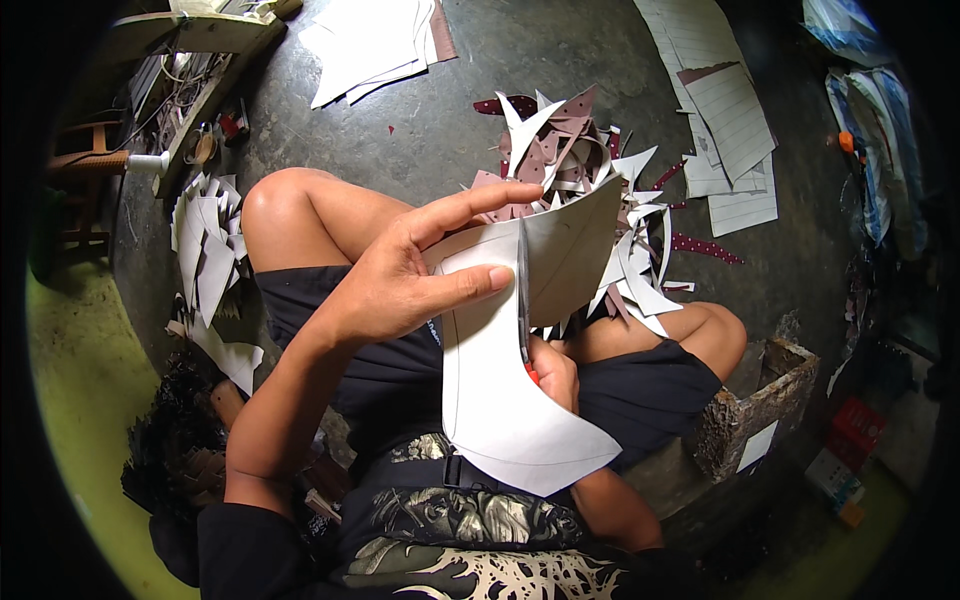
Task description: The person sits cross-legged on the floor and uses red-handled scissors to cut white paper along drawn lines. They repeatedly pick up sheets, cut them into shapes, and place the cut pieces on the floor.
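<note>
White sheet, curved and line-marked, sits above dark shorts, scissors through it. Left hand grasps it, thumb on top, index finger stretched along far edge. Right hand, partly hidden, grips red handle. Beyond: heaped offcuts on grey floor; farther, loose sheets.

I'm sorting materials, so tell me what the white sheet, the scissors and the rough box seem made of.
White sheet: perhaps thin card or backed fabric, matte, curving smoothly. Scissors: grey metal blade, by its sheen; the red handle is probably plastic. Box: possibly wood, its brown walls crusted and rough.
</note>
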Tool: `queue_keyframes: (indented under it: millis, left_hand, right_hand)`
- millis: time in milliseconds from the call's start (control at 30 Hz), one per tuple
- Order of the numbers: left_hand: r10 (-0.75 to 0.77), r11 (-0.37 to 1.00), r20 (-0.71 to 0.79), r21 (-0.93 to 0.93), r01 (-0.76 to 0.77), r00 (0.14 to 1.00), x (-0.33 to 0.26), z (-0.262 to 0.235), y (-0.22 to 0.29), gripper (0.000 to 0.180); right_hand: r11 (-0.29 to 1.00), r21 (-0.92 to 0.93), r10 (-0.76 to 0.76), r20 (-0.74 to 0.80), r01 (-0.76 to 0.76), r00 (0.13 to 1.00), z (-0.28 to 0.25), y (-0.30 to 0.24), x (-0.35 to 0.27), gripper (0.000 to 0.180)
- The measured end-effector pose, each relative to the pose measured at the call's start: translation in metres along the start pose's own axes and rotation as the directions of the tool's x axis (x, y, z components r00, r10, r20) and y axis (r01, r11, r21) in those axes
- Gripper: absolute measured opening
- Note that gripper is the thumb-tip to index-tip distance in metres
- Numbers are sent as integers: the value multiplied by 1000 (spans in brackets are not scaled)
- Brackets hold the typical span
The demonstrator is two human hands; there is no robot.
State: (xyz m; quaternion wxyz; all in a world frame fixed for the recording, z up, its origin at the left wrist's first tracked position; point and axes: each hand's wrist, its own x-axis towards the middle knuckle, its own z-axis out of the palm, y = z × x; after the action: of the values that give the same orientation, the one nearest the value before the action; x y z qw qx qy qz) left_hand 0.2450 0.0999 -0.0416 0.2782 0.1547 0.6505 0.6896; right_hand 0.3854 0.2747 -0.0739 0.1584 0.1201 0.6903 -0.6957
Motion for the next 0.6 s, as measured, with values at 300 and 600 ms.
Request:
queue_keyframes:
  millis: [300,600]
  left_hand:
    - [-183,970,-68,-174,168,981,1,-6,-9,83]
    - [-260,933,-125,-289,216,957,-10,-24,-5,84]
  right_hand:
    - [998,-52,27,-21,-28,999,3,17,12,22]
    - [988,-153,-34,-23,30,999,14,-10,32,45]
